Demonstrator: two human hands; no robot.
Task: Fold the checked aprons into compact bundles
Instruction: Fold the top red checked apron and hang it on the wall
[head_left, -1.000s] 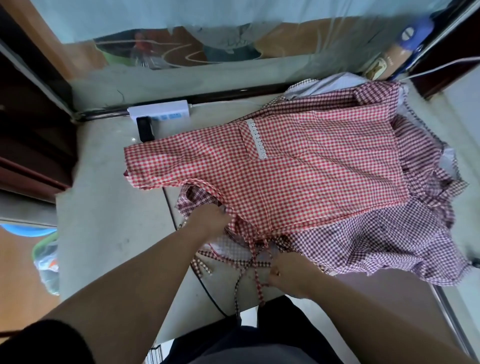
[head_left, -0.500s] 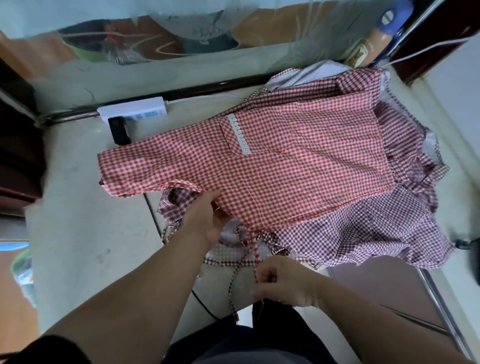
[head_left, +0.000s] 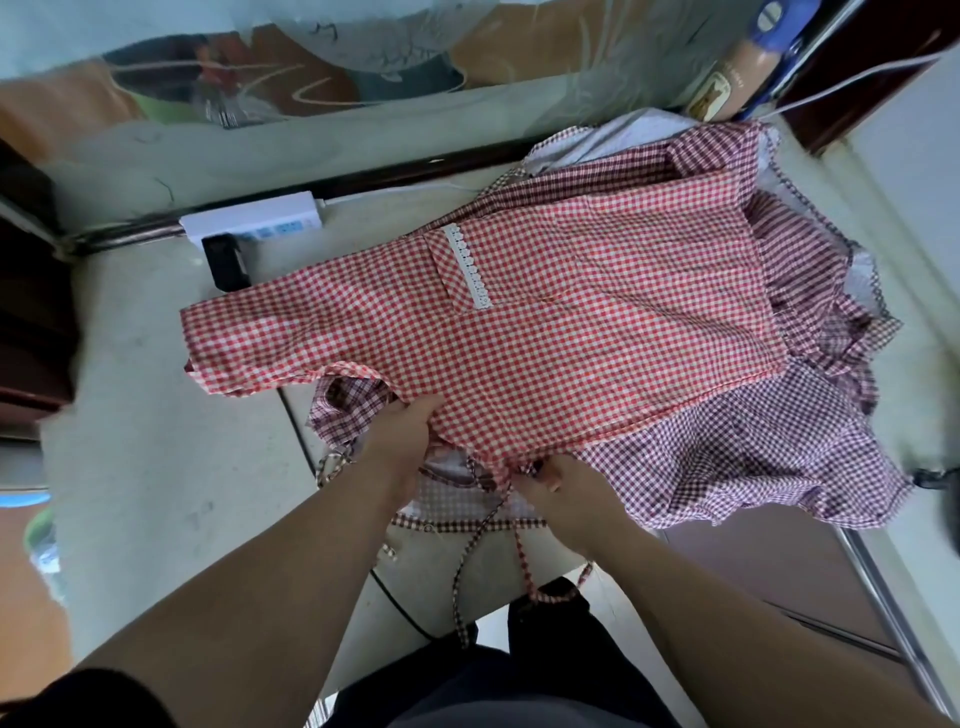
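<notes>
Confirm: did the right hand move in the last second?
Yes. The right hand moved away from the body, up to the red apron's near edge, toward the white power strip.

Left grip (head_left: 397, 441) fingertips tucked out of sight under the red checked apron (head_left: 545, 332), purple checked aprons (head_left: 753, 457) largely covered by it, bottle (head_left: 748, 67) clipped by the top edge, power strip (head_left: 254, 223) markings too small to read.

We've got the top apron (head_left: 545, 322) in a bright red-and-white check, with a little white lace strip (head_left: 466, 267) on it. The lower aprons (head_left: 753, 457) are a darker maroon-and-white check, with finer squares. The desk (head_left: 156, 467) looks pale off-white grey to us. The power strip (head_left: 254, 221) is white with blue sockets, and the plug (head_left: 224, 262) is black.
</notes>
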